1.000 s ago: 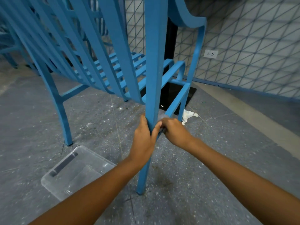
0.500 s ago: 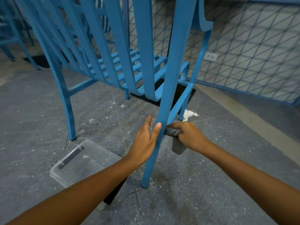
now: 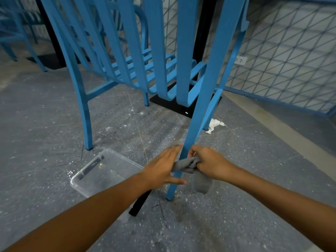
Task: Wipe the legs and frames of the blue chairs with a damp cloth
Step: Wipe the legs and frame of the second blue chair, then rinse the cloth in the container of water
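Both hands have slid lower down the blue chair leg (image 3: pixel 197 113). The right hand (image 3: pixel 209 163) clenches the grey cloth (image 3: pixel 189 165) against it; the left hand (image 3: pixel 161 169) steadies it, fingers loose. The leg seems rigid and the cloth limp, so it is best bunched.

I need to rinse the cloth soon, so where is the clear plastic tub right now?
The clear plastic tub sits on the floor, lower left of centre, just left of the left hand and the chair leg.
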